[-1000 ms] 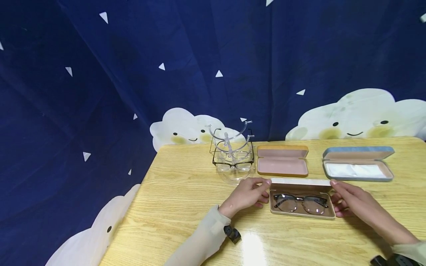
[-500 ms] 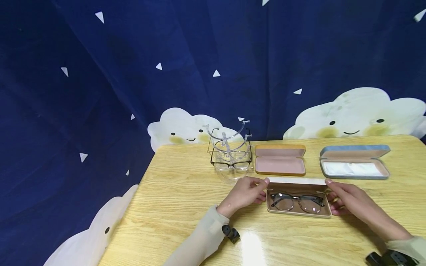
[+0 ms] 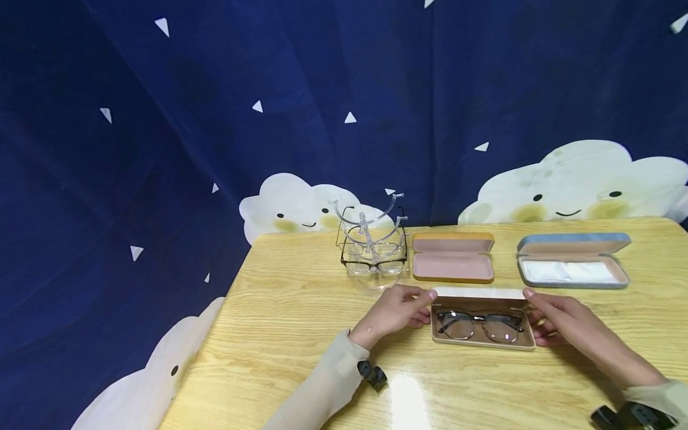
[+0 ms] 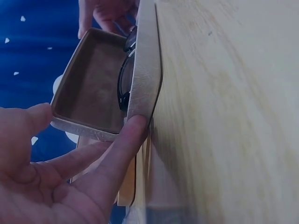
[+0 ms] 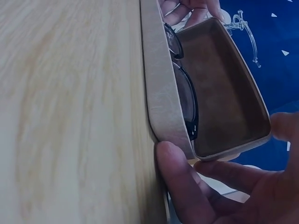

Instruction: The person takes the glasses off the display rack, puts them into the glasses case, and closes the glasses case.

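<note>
A cream glasses case (image 3: 435, 340) with a brown lining sits on the table, its lid raised. Dark-rimmed glasses (image 3: 480, 319) lie folded inside it. At the case's left end is my left hand (image 3: 395, 312); its thumb touches the lid's corner and a finger the base in the left wrist view. My right hand (image 3: 572, 325) holds the other end the same way, thumb on the lid and a fingertip (image 5: 170, 154) against the base in the right wrist view. Both hands grip the case by its ends.
Behind the case stand an orange glasses case (image 3: 453, 267), lid up, and a blue glasses case (image 3: 574, 242) with a white cloth (image 3: 570, 272) inside. To the left, a clear display stand (image 3: 364, 230) carries glasses (image 3: 373, 266). A dark blue curtain (image 3: 301, 71) hangs behind the table.
The whole scene shifts slightly left in the head view, then stays nearly still. Both hands keep their hold on the cream case, with its lid still raised.
</note>
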Demonstrator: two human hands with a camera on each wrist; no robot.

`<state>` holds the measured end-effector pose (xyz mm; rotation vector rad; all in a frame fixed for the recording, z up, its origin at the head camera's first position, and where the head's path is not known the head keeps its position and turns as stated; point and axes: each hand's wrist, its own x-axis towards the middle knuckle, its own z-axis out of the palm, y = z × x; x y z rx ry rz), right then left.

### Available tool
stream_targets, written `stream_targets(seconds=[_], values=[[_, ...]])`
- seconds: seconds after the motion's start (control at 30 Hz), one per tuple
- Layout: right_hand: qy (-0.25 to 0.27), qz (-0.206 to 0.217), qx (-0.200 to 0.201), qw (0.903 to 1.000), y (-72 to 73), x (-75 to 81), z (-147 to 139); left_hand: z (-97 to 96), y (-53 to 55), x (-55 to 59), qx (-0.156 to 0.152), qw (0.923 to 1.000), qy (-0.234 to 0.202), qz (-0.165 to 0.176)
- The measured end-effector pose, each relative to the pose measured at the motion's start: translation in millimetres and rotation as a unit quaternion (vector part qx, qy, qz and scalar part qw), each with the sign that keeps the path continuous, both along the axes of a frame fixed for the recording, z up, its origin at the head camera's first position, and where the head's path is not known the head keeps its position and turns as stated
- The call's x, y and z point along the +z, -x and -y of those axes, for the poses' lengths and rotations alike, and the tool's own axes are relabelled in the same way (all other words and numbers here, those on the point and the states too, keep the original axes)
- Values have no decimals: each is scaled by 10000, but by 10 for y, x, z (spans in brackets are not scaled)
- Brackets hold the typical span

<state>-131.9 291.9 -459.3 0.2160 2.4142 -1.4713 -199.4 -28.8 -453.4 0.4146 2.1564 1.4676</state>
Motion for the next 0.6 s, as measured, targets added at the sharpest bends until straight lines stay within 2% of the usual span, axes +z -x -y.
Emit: stream_targets(seconds=[0.27, 0.6], values=[[441, -5, 248, 9987, -19, -18, -83, -1, 34, 9, -96, 9995, -98, 285], [809, 52, 839, 9932, 2, -42, -225, 50, 58, 32, -350, 9971, -337, 590]])
